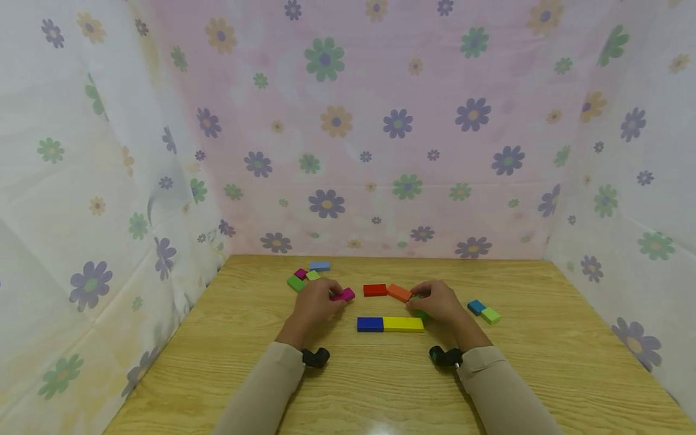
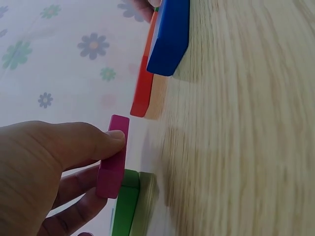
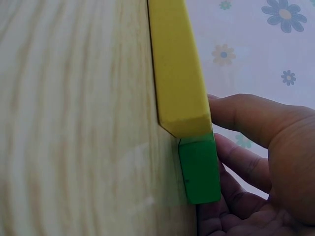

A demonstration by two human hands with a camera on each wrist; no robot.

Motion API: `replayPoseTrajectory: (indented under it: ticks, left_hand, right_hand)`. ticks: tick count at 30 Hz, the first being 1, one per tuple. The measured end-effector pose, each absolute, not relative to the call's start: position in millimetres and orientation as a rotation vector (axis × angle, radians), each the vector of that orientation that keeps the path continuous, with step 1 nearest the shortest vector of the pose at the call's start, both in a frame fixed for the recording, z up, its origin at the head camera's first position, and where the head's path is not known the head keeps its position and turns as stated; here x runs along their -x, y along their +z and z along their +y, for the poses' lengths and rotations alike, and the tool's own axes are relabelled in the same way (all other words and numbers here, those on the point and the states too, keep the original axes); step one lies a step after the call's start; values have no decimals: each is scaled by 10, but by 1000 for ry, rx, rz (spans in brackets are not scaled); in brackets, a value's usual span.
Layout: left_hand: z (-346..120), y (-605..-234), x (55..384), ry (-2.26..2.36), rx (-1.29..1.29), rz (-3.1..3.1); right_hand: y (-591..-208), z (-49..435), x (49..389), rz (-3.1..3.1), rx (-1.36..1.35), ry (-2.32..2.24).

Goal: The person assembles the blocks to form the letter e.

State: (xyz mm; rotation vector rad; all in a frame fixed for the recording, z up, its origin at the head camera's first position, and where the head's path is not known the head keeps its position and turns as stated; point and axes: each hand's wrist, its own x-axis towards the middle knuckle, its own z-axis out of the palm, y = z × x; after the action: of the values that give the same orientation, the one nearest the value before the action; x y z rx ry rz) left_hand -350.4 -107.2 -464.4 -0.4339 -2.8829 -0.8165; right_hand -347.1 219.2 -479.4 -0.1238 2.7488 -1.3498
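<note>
My left hand (image 1: 317,300) pinches a magenta block (image 2: 113,164) between thumb and fingers, left of a red block (image 1: 374,290). An orange block (image 1: 399,293) sits at the red block's right end, angled down to the right. There my right hand (image 1: 441,304) holds a green block (image 3: 201,169), its thumb and fingers around it and partly covering it. In front of these, a dark blue block (image 1: 370,325) and a longer yellow block (image 1: 403,325) lie end to end. The right wrist view shows the green block just behind the yellow block's end.
Behind my left hand lie a green block (image 1: 296,283), a lime block (image 1: 313,275), a small magenta block (image 1: 301,273) and a light blue block (image 1: 319,266). To the right, a teal block (image 1: 476,307) meets a lime block (image 1: 490,315). Flowered cloth (image 1: 397,199) encloses the wooden table (image 1: 370,386).
</note>
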Motion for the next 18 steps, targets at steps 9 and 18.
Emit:
replayPoseTrajectory:
  ticks: [9, 18]
  left_hand:
    - [-959, -4662, 3533, -841, 426, -2879]
    - [-910, -4707, 3532, -825, 390, -2899]
  right_hand:
    - [-4769, 2188, 3455, 2761, 126, -1339]
    - [-4775, 2188, 3462, 2768, 133, -1331]
